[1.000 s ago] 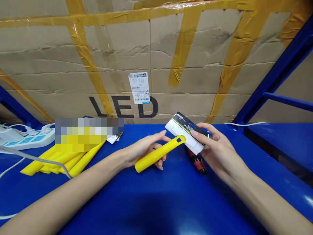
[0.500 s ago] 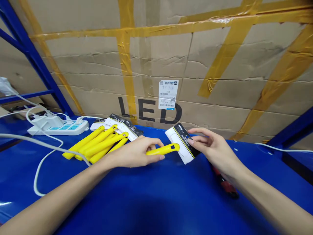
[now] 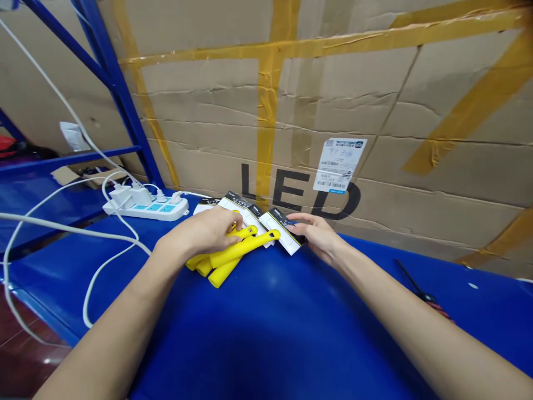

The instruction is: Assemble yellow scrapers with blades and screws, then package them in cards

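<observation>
Several yellow plastic handles (image 3: 245,249), each with a hanging hole at one end, lie in a pile on a blue surface. My left hand (image 3: 206,229) is over the pile with curled fingers and thumb closed around one handle near its holed end. The nearest handle lies with its holed end over a black-and-white printed card (image 3: 280,232). My right hand (image 3: 318,236) pinches that card by its right edge, low over the surface. More printed cards (image 3: 237,205) lie fanned behind the handles, partly covered by them and by my left hand.
A white power strip (image 3: 152,208) with plugs and looping white cables (image 3: 112,261) lies on the left. Behind stands a large taped carton (image 3: 208,122) marked LED. A blue metal frame (image 3: 125,105) rises at left. A dark tool with red on it (image 3: 428,300) lies right.
My view has turned left. The yellow handle from my left hand now lies on the pile, and that hand is on another handle. My right hand has brought the card left, beside the pile.
</observation>
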`<state>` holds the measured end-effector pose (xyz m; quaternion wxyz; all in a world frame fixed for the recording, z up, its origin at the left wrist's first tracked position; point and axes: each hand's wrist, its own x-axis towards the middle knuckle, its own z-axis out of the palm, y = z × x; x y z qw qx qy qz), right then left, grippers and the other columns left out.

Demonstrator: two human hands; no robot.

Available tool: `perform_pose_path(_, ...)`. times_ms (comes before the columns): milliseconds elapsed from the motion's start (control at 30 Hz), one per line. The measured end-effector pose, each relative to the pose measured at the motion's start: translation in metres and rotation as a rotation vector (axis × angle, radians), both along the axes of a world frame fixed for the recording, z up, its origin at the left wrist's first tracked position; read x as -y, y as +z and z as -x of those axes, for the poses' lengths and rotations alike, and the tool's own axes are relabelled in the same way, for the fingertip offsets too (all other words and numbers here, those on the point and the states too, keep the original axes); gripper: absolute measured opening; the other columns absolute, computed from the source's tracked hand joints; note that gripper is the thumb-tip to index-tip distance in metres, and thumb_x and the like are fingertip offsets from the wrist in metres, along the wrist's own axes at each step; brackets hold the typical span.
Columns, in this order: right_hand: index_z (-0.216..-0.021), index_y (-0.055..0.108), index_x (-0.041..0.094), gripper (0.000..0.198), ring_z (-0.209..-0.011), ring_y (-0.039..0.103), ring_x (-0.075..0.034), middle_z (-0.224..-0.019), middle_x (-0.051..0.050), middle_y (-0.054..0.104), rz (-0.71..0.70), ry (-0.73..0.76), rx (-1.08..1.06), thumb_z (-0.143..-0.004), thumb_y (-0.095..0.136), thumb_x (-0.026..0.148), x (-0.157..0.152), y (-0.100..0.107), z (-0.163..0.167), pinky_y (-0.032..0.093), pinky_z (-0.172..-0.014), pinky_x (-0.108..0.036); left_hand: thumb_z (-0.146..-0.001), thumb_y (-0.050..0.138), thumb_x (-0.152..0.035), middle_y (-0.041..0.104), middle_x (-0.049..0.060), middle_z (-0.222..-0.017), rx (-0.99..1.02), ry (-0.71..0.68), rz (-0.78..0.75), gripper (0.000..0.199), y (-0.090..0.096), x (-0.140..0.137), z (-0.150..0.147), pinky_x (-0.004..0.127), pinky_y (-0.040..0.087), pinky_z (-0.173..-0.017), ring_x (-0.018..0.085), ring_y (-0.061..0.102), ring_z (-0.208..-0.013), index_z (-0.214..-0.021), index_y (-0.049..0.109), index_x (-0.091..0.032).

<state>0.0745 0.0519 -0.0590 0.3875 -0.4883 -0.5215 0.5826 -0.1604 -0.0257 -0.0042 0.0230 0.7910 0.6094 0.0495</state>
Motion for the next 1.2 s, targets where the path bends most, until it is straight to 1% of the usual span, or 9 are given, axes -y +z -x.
perform_pose_path(67, -0.098, 0.070, 0.018, 0.030, -0.064, 0.064, -0.015, -0.072, -0.002, 0.072, 0.001, -0.015, -0.009, -0.070, 0.068, 0.008, -0.003, -0.011, 0.005, 0.047, -0.056, -0.027, -0.080, 0.067, -0.035, 0.072, 0.006, -0.093, -0.043, 0.036, -0.007, 0.022, -0.006, -0.002, 0.004, 0.031, 0.039, -0.069, 0.023, 0.063, -0.081, -0.099, 0.069, -0.023)
perform_pose_path(167, -0.101, 0.069, 0.020, 0.034, -0.065, 0.064, -0.016, -0.072, -0.001, 0.071, -0.018, -0.047, -0.032, -0.070, 0.067, 0.009, -0.004, -0.022, 0.010, 0.048, -0.057, -0.027, -0.079, 0.067, -0.033, 0.070, 0.006, -0.091, -0.066, 0.092, -0.033, 0.019, -0.010, -0.004, 0.002, 0.032, 0.038, -0.066, 0.024, 0.062, -0.082, -0.095, 0.065, -0.023)
perform_pose_path(333, -0.096, 0.067, 0.021, 0.028, -0.066, 0.065, -0.018, -0.070, -0.001, 0.070, -0.014, -0.083, -0.078, -0.071, 0.066, 0.009, -0.006, -0.019, 0.016, 0.050, -0.057, -0.028, -0.074, 0.067, -0.028, 0.065, 0.004, -0.078, -0.041, 0.196, -0.032, 0.012, -0.007, -0.007, 0.007, 0.031, 0.034, -0.059, 0.023, 0.059, -0.072, -0.080, 0.058, -0.023)
perform_pose_path(567, -0.093, 0.070, 0.020, 0.027, -0.068, 0.067, -0.018, -0.078, -0.004, 0.072, -0.040, -0.114, -0.047, -0.074, 0.060, 0.005, -0.017, -0.019, 0.031, 0.053, -0.060, -0.029, -0.075, 0.066, -0.035, 0.067, 0.006, -0.079, -0.031, 0.295, -0.072, 0.016, -0.006, -0.014, 0.020, 0.032, 0.035, -0.059, 0.024, 0.061, -0.072, -0.083, 0.060, -0.024)
perform_pose_path(733, -0.095, 0.070, 0.018, 0.022, -0.066, 0.064, -0.016, -0.076, -0.001, 0.070, -0.146, -0.136, 0.064, -0.076, 0.063, 0.007, -0.026, -0.026, 0.053, 0.050, -0.060, -0.028, -0.073, 0.069, -0.041, 0.069, 0.007, -0.089, -0.034, 0.299, -0.079, 0.024, -0.009, -0.020, 0.031, 0.033, 0.038, -0.063, 0.027, 0.064, -0.081, -0.089, 0.061, -0.024)
perform_pose_path(833, -0.094, 0.071, 0.020, 0.020, -0.072, 0.065, -0.017, -0.080, -0.001, 0.071, -0.234, -0.132, 0.129, -0.077, 0.064, 0.011, -0.030, -0.028, 0.068, 0.051, -0.065, -0.029, -0.077, 0.067, -0.048, 0.068, 0.009, -0.096, -0.034, 0.293, -0.090, 0.028, -0.012, -0.023, 0.036, 0.033, 0.040, -0.065, 0.027, 0.064, -0.083, -0.091, 0.062, -0.024)
perform_pose_path(1000, -0.092, 0.069, 0.023, 0.016, -0.089, 0.067, -0.020, -0.092, -0.003, 0.073, -0.391, -0.137, 0.227, -0.080, 0.061, 0.017, -0.031, -0.028, 0.080, 0.050, -0.081, -0.033, -0.080, 0.065, -0.040, 0.069, 0.006, -0.084, 0.002, 0.347, -0.084, 0.019, -0.014, -0.025, 0.034, 0.031, 0.037, -0.061, 0.024, 0.062, -0.073, -0.085, 0.059, -0.023)
perform_pose_path(1100, -0.089, 0.067, 0.024, 0.010, -0.093, 0.066, -0.022, -0.092, -0.003, 0.073, -0.480, -0.099, 0.282, -0.083, 0.060, 0.021, -0.026, -0.028, 0.077, 0.048, -0.087, -0.036, -0.087, 0.059, -0.040, 0.069, 0.005, -0.079, 0.030, 0.295, -0.102, 0.019, -0.010, -0.020, 0.023, 0.030, 0.036, -0.062, 0.022, 0.061, -0.072, -0.081, 0.058, -0.023)
perform_pose_path(1200, -0.088, 0.064, 0.025, 0.006, -0.093, 0.065, -0.023, -0.091, -0.003, 0.072, -0.564, -0.042, 0.311, -0.084, 0.060, 0.025, -0.021, -0.029, 0.070, 0.046, -0.089, -0.037, -0.086, 0.061, -0.046, 0.068, 0.002, -0.076, 0.124, 0.081, -0.055, 0.025, -0.009, -0.015, 0.011, 0.029, 0.036, -0.062, 0.018, 0.060, -0.069, -0.080, 0.058, -0.022)
